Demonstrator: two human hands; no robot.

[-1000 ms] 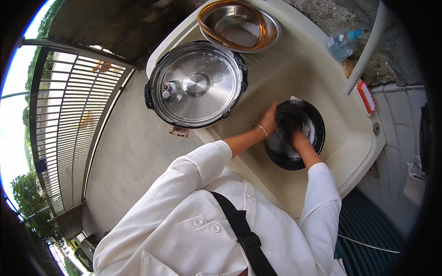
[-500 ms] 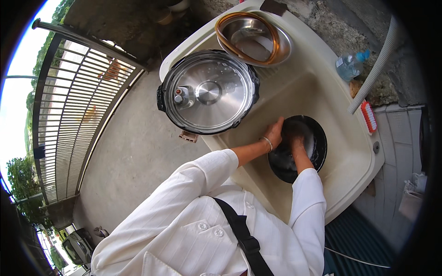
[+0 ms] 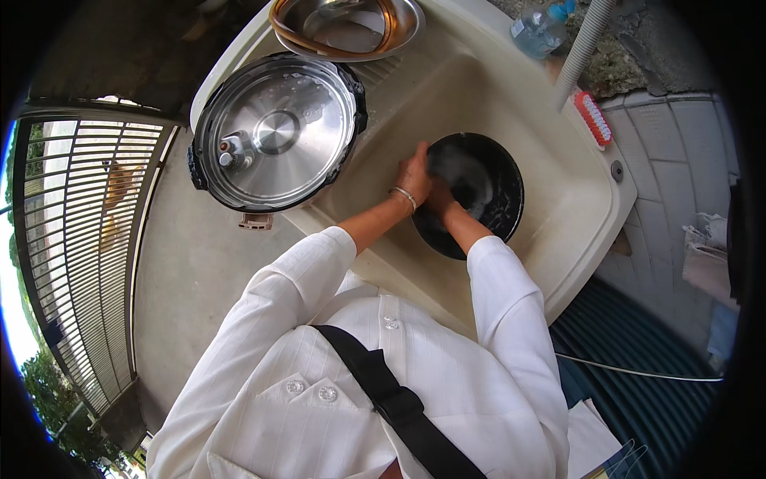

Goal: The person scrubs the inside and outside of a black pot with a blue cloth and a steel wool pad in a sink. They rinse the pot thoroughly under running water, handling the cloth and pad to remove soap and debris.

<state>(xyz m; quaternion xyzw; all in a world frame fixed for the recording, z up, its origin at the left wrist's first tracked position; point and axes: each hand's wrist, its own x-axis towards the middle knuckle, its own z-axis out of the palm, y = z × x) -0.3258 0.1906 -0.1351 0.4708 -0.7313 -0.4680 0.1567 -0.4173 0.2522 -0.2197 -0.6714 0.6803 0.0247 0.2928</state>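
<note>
A round black inner pot (image 3: pixel 511 172) rests in the basin of a cream sink (image 3: pixel 562 215), with wet, foamy streaks inside it. My left hand (image 3: pixel 413 177), a bracelet at its wrist, grips the pot's left rim. Inside the pot, against its left wall, is my right hand (image 3: pixel 439 196); its fingers are hidden, so what they hold cannot be told. A steel pressure-cooker lid (image 3: pixel 315 152) with a black rim lies upturned on the sink's left ledge. Beyond it stands a steel bowl (image 3: pixel 412 25) with a brownish sealing ring (image 3: pixel 297 38) in it.
A clear bottle with a blue cap (image 3: pixel 536 32) stands on the far right edge, near a grey ribbed hose (image 3: pixel 582 56). A red brush with white bristles (image 3: pixel 592 120) lies at the sink's right rim. A metal gate (image 3: pixel 80 263) is off to the left.
My right hand has moved from the pot's middle to its left wall, near my left hand. The view has shifted, so the sink and its things sit further left and up.
</note>
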